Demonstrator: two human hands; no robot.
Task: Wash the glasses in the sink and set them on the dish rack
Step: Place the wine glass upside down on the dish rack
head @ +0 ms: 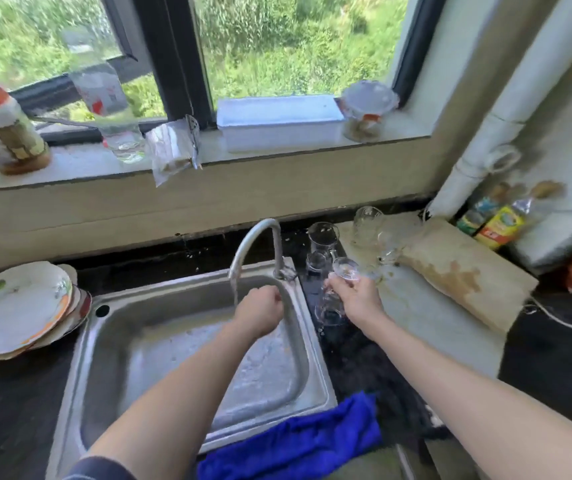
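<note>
My right hand (pixel 359 296) grips a clear glass (pixel 329 308) just right of the steel sink (pixel 146 341). The glass is tilted, with its base up and its mouth down. My left hand (pixel 260 311) is curled into a fist over the basin beside the running water stream (pixel 234 289); I see nothing in it. Several more clear glasses stand behind my right hand: one tall glass (pixel 324 235), a small glass (pixel 316 261), and upturned ones (pixel 367 220) on the pale mat (pixel 433 317).
The faucet (pixel 260 240) arches over the sink's back edge. A stack of plates (pixel 18 306) sits on the left counter. A blue cloth (pixel 295 441) lies at the sink's front. A stained board (pixel 468 275) and bottles (pixel 499 223) occupy the right.
</note>
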